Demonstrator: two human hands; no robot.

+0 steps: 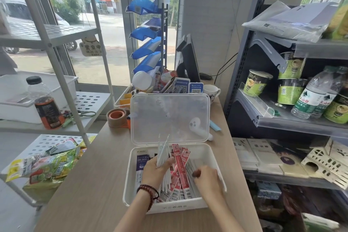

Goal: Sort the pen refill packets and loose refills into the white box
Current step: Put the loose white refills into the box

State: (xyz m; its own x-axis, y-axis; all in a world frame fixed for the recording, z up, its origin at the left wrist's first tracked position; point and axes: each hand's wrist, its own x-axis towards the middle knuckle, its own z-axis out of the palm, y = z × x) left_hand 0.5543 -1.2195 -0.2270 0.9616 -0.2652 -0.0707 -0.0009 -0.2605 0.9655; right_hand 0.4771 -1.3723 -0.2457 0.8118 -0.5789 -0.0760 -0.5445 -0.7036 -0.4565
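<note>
White metal shelving at the far left carries a drink bottle (47,103) with a black cap, and a brown tape roll (116,117) sits on the wooden table (90,184) just left of the clear lid (169,118), which stands raised behind the white box (169,206). The box rests on the table near its front edge. A blue-and-white packet (140,164) lies along its left wall. The left hand (156,169), with a beaded bracelet at the wrist, has its grip closed round a bundle of loose refills (163,149), thin white sticks that fan upward past the box's back rim. Just beside them, red packets (180,173) lie lengthwise in the middle of the box. The right hand (206,177) reaches into the box's right side with its fingers curled downward; I cannot tell whether its grip holds anything. Green noodle cups (257,83) and water bottles (314,96) stand on the grey shelves at the far right.
</note>
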